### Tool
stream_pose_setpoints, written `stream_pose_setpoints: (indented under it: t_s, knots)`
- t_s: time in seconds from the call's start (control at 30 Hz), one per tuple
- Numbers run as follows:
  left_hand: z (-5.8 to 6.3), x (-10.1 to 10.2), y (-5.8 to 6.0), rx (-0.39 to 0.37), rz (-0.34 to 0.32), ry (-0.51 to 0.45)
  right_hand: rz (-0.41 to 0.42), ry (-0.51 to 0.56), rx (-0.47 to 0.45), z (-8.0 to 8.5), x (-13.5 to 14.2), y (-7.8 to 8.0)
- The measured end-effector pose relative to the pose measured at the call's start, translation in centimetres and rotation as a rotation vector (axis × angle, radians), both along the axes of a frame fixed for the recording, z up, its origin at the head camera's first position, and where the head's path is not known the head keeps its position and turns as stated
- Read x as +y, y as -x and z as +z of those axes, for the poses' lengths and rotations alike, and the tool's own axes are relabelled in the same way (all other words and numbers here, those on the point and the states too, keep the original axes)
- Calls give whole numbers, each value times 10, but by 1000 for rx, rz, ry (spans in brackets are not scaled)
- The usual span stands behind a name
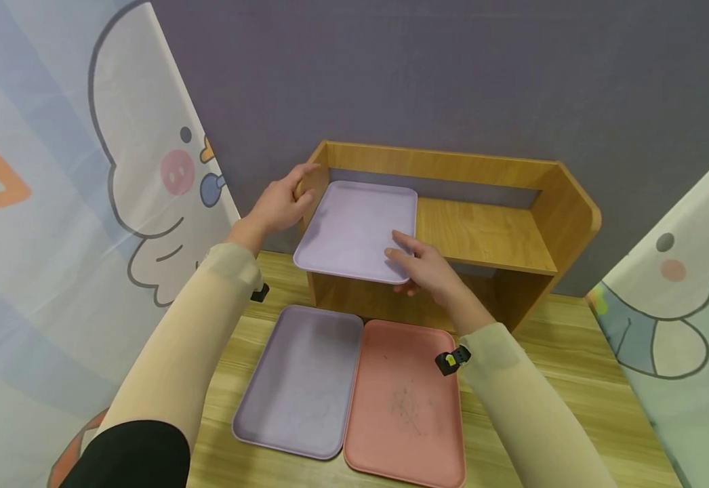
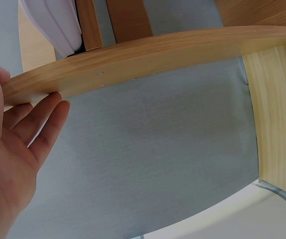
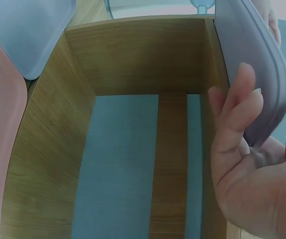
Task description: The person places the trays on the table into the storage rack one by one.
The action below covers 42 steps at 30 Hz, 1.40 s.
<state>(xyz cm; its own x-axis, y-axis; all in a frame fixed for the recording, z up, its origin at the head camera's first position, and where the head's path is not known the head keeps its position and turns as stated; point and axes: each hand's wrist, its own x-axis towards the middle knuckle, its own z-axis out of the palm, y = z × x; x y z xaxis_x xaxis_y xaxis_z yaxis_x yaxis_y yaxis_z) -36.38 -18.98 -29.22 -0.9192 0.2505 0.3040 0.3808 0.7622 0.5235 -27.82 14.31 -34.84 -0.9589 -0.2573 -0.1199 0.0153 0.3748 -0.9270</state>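
Observation:
A pale lilac tray [image 1: 360, 227] lies on the upper board of a small wooden desk shelf [image 1: 482, 234], at its left end, with the front edge jutting past the board. My right hand [image 1: 430, 271] holds its front right corner, thumb on top. In the right wrist view, fingers of the right hand [image 3: 262, 164] spread along the tray's underside [image 3: 262, 74]. My left hand [image 1: 281, 203] grips the shelf's left side panel. From the left wrist view, the fingers of that hand [image 2: 18, 144] touch the panel's outer face [image 2: 133, 64], and the thumb lies over the edge.
A second, greyish-purple tray [image 1: 302, 383] and a pink tray [image 1: 406, 407] lie side by side on the wood-grain table [image 1: 580, 407] before the shelf. Cartoon-printed cloths [image 1: 147, 156] hang at both sides, and a grey cloth [image 1: 440, 74] hangs behind.

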Motion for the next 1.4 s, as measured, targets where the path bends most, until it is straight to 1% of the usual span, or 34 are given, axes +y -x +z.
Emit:
stream_pose_setpoints:
  t_s: [0.17,0.3,0.37,0.47,0.57,0.63,0.73,0.83,1.0,1.13,1.27,1.4]
  knots:
    - [-1,0,3,4,3,10,0,15,-7,0,12,-14]
    - [-1,-2,4,3,1,8,10,49,7,-2,27,-32]
    - [-1,-3,4,4,0,6,18,48,25,-3,35,-41]
    - [0,-5,4,4,-2,0,24,32,54,-8,46,-56]
    - [0,-7,4,2,0,-4,49,15,83,-18,58,-71]
    - [0,-7,4,-1,2,-6,80,9,106,-27,65,-81]
    - [-1,-9,5,-8,6,-5,136,5,129,-46,75,-96]
    - [-2,-10,5,-9,8,4,186,5,118,-68,86,-110]
    - [-2,-12,5,7,6,6,251,0,51,-110,109,-131]
    - [-1,-14,4,27,7,3,287,-19,-9,-138,123,-144]
    - [0,-15,5,12,12,-1,316,-45,-88,-161,132,-151]
    - [1,-14,5,0,21,-1,333,-53,-135,-178,136,-158]
